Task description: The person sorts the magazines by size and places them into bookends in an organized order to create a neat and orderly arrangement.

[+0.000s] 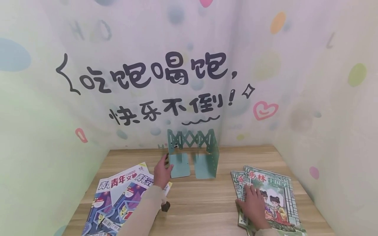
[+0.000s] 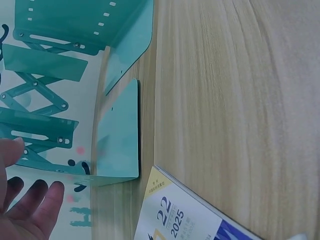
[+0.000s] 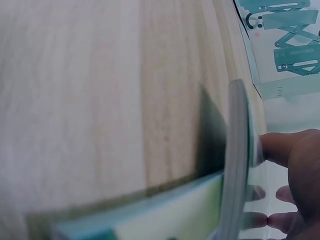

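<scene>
A teal metal bookend [image 1: 191, 154] with a scissor-link back stands on the table. My left hand [image 1: 162, 172] is at its left side panel. In the left wrist view, the thumb [image 2: 10, 151] is on the inner side and the fingers [image 2: 42, 205] on the outer side, loosely spread; firm contact cannot be made out. My right hand [image 1: 254, 205] rests on the top green-covered magazine [image 1: 279, 188] at the right, its thumb near the left edge. Beneath it, another similar magazine [image 1: 236, 178] sticks out. The fingertips mirror in the glossy cover in the right wrist view.
Several purple and white magazines [image 1: 118, 196] lie fanned out at the left, beside my left forearm. A small dark object [image 1: 166, 206] shows by the left wrist. The wooden table [image 1: 200, 203] meets a patterned curtain [image 1: 141, 32] with printed lettering behind and at both sides.
</scene>
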Motion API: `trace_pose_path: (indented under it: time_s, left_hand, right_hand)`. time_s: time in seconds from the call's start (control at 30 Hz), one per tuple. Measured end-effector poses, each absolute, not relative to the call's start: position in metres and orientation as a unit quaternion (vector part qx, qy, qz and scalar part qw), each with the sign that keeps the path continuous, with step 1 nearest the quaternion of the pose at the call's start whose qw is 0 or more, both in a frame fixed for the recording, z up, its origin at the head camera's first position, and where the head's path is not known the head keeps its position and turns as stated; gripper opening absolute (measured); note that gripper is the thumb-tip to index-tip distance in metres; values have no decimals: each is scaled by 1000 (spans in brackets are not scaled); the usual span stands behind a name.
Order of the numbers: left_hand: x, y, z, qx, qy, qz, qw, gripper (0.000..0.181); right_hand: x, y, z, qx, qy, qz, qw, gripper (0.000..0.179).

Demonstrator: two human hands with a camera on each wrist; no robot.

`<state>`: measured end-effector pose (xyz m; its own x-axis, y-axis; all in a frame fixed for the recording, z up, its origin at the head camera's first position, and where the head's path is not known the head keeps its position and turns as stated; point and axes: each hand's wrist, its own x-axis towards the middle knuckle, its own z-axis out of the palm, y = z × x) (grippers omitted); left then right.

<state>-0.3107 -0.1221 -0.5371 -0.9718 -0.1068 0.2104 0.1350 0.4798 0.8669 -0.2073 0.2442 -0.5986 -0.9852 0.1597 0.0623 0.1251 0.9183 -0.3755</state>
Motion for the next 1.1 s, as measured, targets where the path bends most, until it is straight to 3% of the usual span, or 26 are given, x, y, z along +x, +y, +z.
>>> trace_pose_path:
  time_s: [0.67, 1.1]
  left_hand:
    - [-320, -127, -537, -33, -869, -475, 137, 63]
    - [-319, -127, -538, -35, -862, -489, 126, 64]
  right_hand:
    - [-207, 252, -587, -10, -975, 218, 32, 89]
    - [-207, 248, -584, -27, -968, 241, 69, 76]
